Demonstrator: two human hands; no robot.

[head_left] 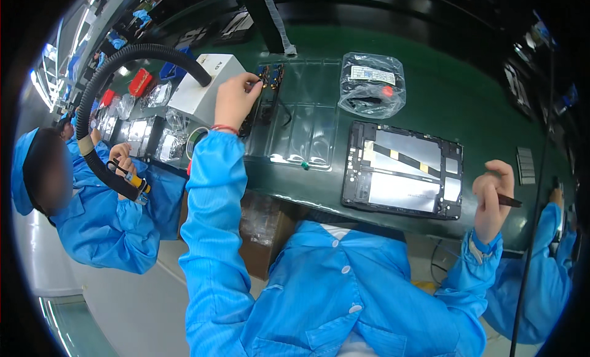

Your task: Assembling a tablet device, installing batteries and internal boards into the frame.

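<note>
An opened tablet lies flat on the green worktop, close to its near edge, with a black ribbon cable running aslant over its silver panels. Fine print marks the lower panel, too small to read. Beyond the tablet sits a clear plastic bag carrying a white printed label and a red round sticker. Well to the tablet's left and farther back stands a white box with dark lettering on top.

Left of the tablet is a clear compartmented tray; a narrow green strip separates their edges. Past the tray's far left part, the left hand has its fingertips at small circuit boards; whether its grip pinches one, I cannot tell. The right hand, just right of the tablet, has its grip closed around a slim dark tool pointing away from the tablet. Bare green worktop lies between the tablet's far right corner and that hand.
</note>
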